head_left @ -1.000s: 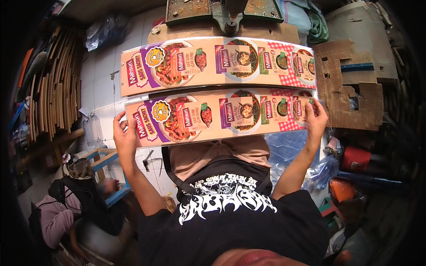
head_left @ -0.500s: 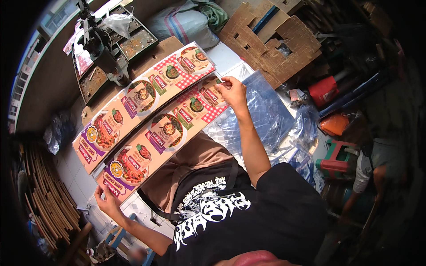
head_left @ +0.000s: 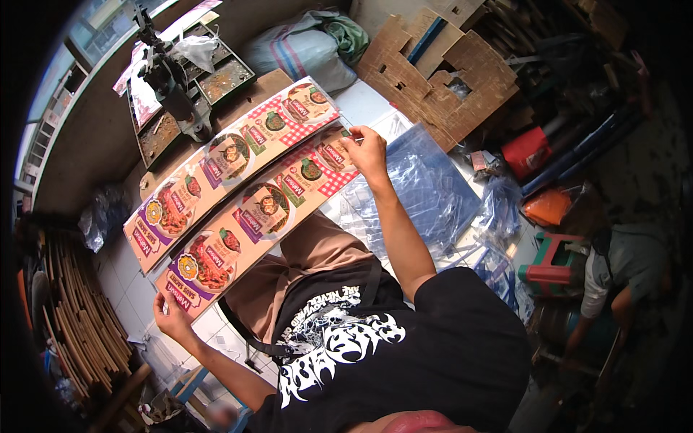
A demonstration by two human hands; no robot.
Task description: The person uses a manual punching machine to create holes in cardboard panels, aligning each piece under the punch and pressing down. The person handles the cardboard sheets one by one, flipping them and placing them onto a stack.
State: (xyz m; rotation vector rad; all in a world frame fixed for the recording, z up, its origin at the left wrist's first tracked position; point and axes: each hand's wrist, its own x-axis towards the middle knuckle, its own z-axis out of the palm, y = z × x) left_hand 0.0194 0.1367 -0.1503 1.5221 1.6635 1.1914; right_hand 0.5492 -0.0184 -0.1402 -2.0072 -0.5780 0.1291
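A long printed sheet (head_left: 249, 220) with food pictures on a peach ground is stretched at a slant between my two hands. My left hand (head_left: 172, 317) pinches its lower left end, thumb on top. At the far right end, my right hand (head_left: 367, 150) grips the edge between thumb and fingers. Just beyond lies a second, similar sheet (head_left: 231, 155), parallel to the first with a dark gap between them. Its far side rests over a brown board (head_left: 271, 84); whether more sheets are stacked under it, I cannot tell.
Behind the sheets stands a dark metal machine (head_left: 173, 97) beside a compartmented tray (head_left: 227, 81). Clear plastic sheets (head_left: 426, 191) lie to the right, near a red and green stool (head_left: 545, 267). Wood strips (head_left: 83, 325) pile up at left. Another person (head_left: 613, 267) works at far right.
Both sheets and my right hand have shifted slightly left. My hands keep their grip on the near sheet's ends. The whole view has moved a little.
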